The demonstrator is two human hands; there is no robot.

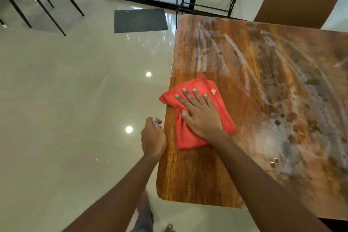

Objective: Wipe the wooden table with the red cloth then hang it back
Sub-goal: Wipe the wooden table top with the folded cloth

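- I have my right hand (200,117) spread flat on the red cloth (195,115), its fingers (195,95) splayed wide and pressing down, not pinching; the cloth is pinned under the palm, not clutched.
- The cloth lies folded near the left edge of the wooden counter (197,179), one corner hanging just past that edge.
- My left hand (153,136) is curled into a loose fist just beside the counter's edge. It seems to hold nothing, though I cannot see inside the curl.
- The wood near me and around the cloth looks clean and dark. Pale smears (216,49) and blotchy wet patches (293,118) cover the far side and the right, so I judge the wiping only partly done.
- To do this step well, I would keep the palm flat with even pressure and draw long overlapping strokes from the clean strip out into the smeared area, following the grain.
- I would refold to a fresh face once this one loads up, or I will only spread the residue.
- I would watch the overhanging corner so the cloth does not slip off the edge.
- A small pale tag (213,91) shows on the cloth; I can read no writing on it, and no brand anywhere else.
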